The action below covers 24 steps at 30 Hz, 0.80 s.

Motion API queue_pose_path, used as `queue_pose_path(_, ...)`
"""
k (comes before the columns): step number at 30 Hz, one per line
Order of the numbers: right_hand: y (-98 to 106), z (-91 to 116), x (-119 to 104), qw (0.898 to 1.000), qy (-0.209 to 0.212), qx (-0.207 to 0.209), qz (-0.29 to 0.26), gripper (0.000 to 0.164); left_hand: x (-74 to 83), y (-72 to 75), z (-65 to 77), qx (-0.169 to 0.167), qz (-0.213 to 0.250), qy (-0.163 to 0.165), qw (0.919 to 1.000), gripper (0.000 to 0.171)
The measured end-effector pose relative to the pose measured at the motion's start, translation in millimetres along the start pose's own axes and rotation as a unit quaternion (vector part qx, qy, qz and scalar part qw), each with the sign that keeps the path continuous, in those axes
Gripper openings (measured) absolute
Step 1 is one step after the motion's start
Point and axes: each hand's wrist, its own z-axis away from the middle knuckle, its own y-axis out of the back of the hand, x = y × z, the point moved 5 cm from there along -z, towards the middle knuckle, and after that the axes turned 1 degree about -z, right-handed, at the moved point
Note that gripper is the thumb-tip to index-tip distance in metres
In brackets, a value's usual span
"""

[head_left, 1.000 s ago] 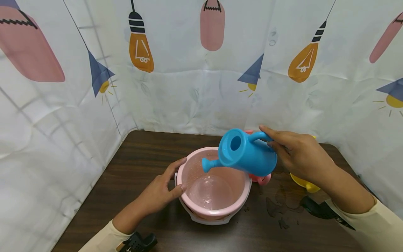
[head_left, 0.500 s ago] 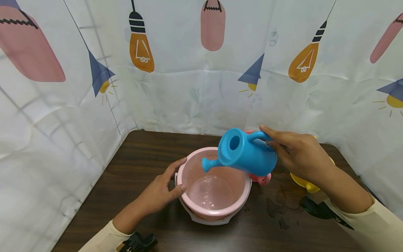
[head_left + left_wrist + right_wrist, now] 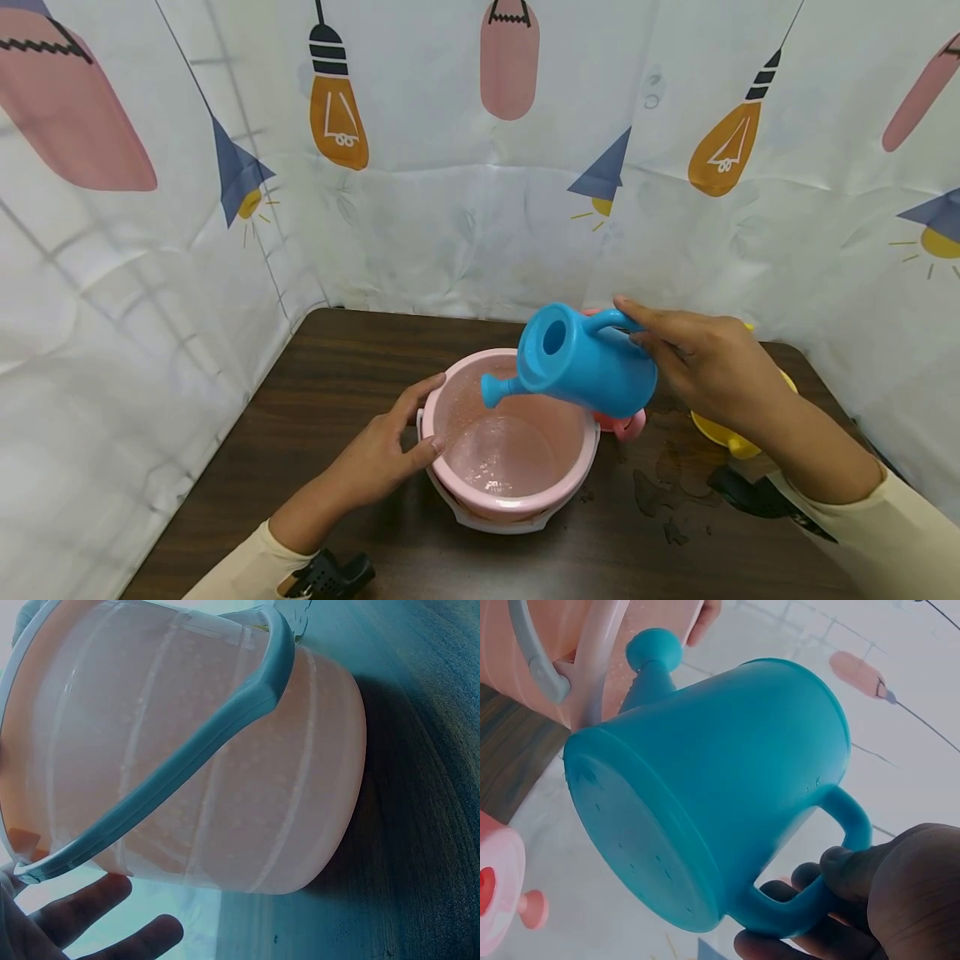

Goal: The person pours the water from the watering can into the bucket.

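My right hand [image 3: 708, 358] holds a blue toy watering can [image 3: 592, 367] by its handle [image 3: 780, 915], fingers and thumb wrapped round it. The can is tipped left, its spout [image 3: 498, 390] over a pink bucket [image 3: 517, 505]. Shallow water [image 3: 502, 458] with bright ripples lies in the bucket; no stream stands out. My left hand [image 3: 378, 458] holds the bucket's left rim, thumb and index finger over the edge. In the left wrist view, two other fingers [image 3: 142, 937] extend below the bucket's wall, near its lowered grey-white handle [image 3: 172, 772].
A pink toy watering can [image 3: 630, 427] stands partly hidden behind the blue one. Beyond my right wrist is a yellow item [image 3: 738, 442], partly covered. Wet patches [image 3: 667, 492] mark the dark wooden table [image 3: 360, 350]. A printed white cloth [image 3: 420, 242] hangs at the back and left.
The blue watering can has tilted slightly more and shifted a little left with my right hand. Ripples in the bucket water have changed. My left hand stays in place.
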Motion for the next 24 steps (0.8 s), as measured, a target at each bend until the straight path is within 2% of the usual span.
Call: queue_pose_path(24, -4.1, -9.2, -7.4, 0.999, -0.014, -0.026, 0.033, 0.064, 0.1, 0.4, 0.0, 0.013, -0.003, -0.008, 0.9999, 0.072)
